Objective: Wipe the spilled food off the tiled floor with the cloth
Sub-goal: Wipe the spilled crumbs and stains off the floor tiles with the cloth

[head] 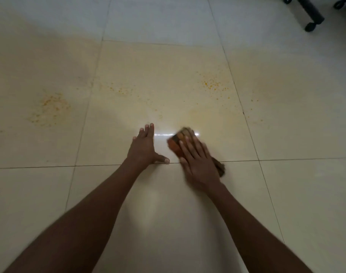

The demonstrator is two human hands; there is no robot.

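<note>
On pale tiled floor [168, 62], orange spilled food [213, 84] scattered.

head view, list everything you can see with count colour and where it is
floor: one, cream glossy tiles with thin dark joints, fills the view
spilled food: three main patches of orange-yellow specks, one far left, one faint left of centre, one right of centre, plus a few stray specks further right
cloth: one, orange-brown and dark, flat on the floor under the right hand, blurred
chair base: one, black, with castors, top right corner, mostly cut off
left hand: one, fingers spread flat on the floor, beside the cloth, not touching it
right hand: one, fingers straight, pressing on the cloth
</note>
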